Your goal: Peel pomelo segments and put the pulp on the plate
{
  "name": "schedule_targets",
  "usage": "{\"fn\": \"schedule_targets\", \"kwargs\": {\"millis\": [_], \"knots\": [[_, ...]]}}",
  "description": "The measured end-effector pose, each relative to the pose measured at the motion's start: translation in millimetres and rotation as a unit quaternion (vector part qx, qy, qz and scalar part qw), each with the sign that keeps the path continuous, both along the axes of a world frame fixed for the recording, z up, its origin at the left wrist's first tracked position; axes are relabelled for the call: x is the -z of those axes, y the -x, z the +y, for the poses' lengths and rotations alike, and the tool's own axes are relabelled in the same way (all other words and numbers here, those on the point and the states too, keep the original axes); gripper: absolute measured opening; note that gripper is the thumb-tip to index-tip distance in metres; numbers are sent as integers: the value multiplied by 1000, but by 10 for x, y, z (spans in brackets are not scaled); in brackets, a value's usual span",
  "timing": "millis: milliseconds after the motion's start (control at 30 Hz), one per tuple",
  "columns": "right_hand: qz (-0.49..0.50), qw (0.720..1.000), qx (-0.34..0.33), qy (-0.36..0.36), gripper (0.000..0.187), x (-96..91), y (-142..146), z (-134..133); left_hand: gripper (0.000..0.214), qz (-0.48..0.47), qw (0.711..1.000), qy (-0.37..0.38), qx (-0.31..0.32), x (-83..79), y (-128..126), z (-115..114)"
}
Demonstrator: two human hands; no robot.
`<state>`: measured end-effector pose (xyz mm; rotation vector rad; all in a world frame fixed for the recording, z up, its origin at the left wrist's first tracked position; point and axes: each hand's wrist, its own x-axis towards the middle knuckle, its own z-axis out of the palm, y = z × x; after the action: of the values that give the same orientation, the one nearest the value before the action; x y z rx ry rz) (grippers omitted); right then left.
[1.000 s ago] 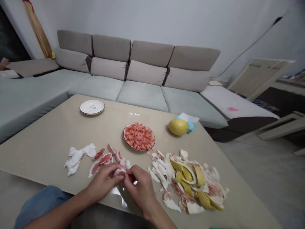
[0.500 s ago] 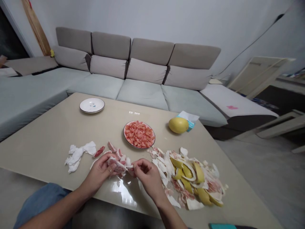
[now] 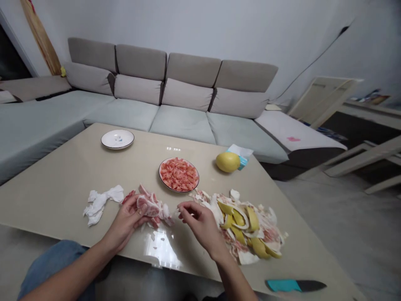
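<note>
My left hand is closed on a pink pomelo segment with white membrane on it. More pomelo pieces lie just beyond and beside it on the table. To the right, apart from the segment, my right hand has its thumb and forefinger pinched around a small whitish scrap, apparently membrane. Beyond both hands stands a plate heaped with peeled red pomelo flesh. A pile of yellow rinds and white membrane is spread right of my right hand.
A crumpled white tissue lies left of my left hand. Farther back are a white plate and a whole yellow pomelo beside a tissue pack. A teal-handled knife rests near the front right edge. A sofa stands behind the table.
My right hand has drawn away from the segment, with a whitish scrap at its fingertips. My left hand has turned the segment slightly. The view has shifted, showing the whole knife.
</note>
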<state>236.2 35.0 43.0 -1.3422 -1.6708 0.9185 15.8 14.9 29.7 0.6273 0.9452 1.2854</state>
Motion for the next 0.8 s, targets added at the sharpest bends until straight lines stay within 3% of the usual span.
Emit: {"fn": "schedule_targets", "kwargs": {"millis": [133,433,600,800], "knots": [[-132,987,-4,-90,26,113,7,-16,41,6,1000,-10,23,-32,-16,-14],[-225,968,77,-80,17,230,100,-107,40,2,999,-30,35,-65,-37,-50],[-186,975,83,-85,17,51,151,-231,45,12,996,-50,66,-76,-64,-110],[-80,991,-22,-108,20,-297,235,-536,42,41,991,-103,80,-79,-113,-196]]}}
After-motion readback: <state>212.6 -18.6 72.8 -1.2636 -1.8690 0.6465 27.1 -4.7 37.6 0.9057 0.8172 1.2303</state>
